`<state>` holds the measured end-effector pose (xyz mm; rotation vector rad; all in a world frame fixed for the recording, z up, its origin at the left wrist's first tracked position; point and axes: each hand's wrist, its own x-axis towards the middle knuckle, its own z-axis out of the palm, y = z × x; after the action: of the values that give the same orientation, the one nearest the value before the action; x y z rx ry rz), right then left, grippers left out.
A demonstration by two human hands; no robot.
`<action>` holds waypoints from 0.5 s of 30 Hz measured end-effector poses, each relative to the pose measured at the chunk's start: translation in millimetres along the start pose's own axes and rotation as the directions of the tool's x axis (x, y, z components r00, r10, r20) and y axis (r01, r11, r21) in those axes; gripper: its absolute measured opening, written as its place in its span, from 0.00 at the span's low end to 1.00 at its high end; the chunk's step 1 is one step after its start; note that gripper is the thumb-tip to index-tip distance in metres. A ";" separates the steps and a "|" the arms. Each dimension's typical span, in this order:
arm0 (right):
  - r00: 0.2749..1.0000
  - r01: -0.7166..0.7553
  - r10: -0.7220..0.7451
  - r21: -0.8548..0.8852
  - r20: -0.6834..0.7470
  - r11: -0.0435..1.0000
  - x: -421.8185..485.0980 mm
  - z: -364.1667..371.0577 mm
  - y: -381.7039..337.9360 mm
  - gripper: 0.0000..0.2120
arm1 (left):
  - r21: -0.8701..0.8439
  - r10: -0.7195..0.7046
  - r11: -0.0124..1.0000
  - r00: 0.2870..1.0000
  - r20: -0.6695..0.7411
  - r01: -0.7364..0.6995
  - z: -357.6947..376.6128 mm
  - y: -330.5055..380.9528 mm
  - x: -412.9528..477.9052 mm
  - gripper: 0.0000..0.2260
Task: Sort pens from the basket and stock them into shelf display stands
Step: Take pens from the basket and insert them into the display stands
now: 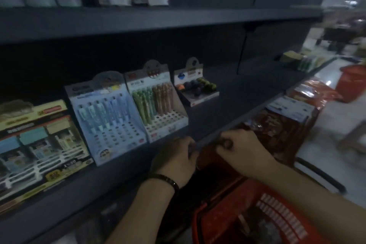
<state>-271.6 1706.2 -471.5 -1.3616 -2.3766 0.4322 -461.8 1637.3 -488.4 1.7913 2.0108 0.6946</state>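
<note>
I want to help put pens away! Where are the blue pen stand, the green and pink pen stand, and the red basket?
Light blue cardboard pen stand (111, 123), head view, holed front.
White cardboard stand with green and pink pens (168, 120), head view, holed tray.
Red plastic basket (223, 224), head view, near wall.

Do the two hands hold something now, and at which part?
It cannot be told for certain. Both the left hand and the right hand have curled fingers at the shelf edge, but blur hides what they grip.

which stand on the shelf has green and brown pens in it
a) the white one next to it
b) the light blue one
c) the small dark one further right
a, the white stand holds green and brownish pens, while the light blue stand to its left has bluish ones.
</note>
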 end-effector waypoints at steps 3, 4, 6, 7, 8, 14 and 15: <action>0.987 -0.075 0.076 -0.011 0.145 0.997 -62.4 -9.2 45.4 0.04 | -0.030 0.082 0.996 0.981 0.174 -0.078 40.4 31.8 -12.5 0.01; 0.977 -0.100 0.105 -0.038 0.186 0.994 -80.3 -9.0 62.9 0.04 | -0.020 0.103 0.995 0.968 0.227 -0.102 56.5 40.5 -16.1 0.02; 0.943 -0.150 0.174 -0.103 0.283 0.983 -111.2 -3.9 100.1 0.06 | -0.003 0.127 0.991 0.925 0.357 -0.135 90.9 55.8 -20.9 0.06; 0.917 -0.176 0.212 -0.134 0.339 0.975 -125.6 -0.9 119.1 0.07 | 0.005 0.117 0.991 0.890 0.440 -0.133 111.0 61.7 -22.8 0.08; 0.890 -0.190 0.238 -0.158 0.390 0.969 -137.8 2.6 137.5 0.08 | 0.030 0.096 0.991 0.851 0.516 -0.130 130.1 66.6 -24.6 0.09; 0.762 -0.285 0.391 -0.274 0.516 0.918 -175.3 21.2 213.5 0.08 | 0.246 -0.119 0.962 0.634 0.764 -0.117 262.9 50.9 -31.6 0.14; 0.753 -0.300 0.406 -0.278 0.518 0.912 -179.7 23.4 220.9 0.08 | 0.274 -0.165 0.957 0.594 0.787 -0.096 285.0 44.9 -33.9 0.14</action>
<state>-31.1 1655.6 -617.4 -2.0218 -2.6537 0.8545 -259.3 1642.1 -696.7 1.7299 1.5095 -0.4462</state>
